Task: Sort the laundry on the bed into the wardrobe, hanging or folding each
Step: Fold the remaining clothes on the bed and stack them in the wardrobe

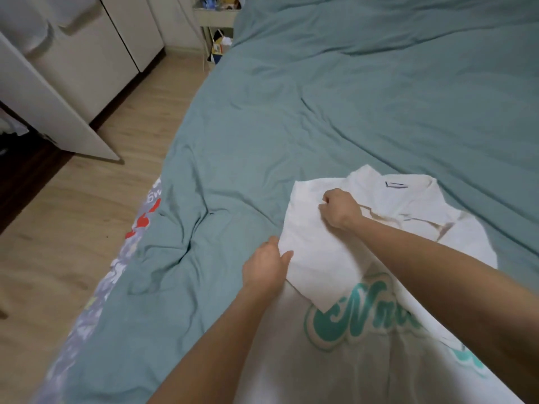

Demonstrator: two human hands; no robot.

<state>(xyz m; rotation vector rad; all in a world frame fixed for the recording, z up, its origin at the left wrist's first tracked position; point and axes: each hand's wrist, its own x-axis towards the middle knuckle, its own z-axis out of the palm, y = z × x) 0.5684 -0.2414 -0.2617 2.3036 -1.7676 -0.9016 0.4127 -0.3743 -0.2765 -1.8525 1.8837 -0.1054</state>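
Note:
A white T-shirt point(344, 354) with teal lettering lies flat on the teal bed cover point(320, 118), collar toward the far side. Its left sleeve is folded inward over the chest. My right hand point(339, 209) pinches the folded sleeve near the shoulder, fingers curled into the cloth. Lower down, my left hand point(267, 266) grips the edge of that folded part, thumb on top. The wardrobe point(73, 65) stands at the upper left with one white door point(49, 112) swung open.
Wooden floor point(96, 199) runs between bed and wardrobe. A small white shelf trolley point(215, 21) with clutter stands at the bed's far corner. A patterned sheet point(128, 243) shows along the bed's left edge. The rest of the bed cover is wrinkled and bare.

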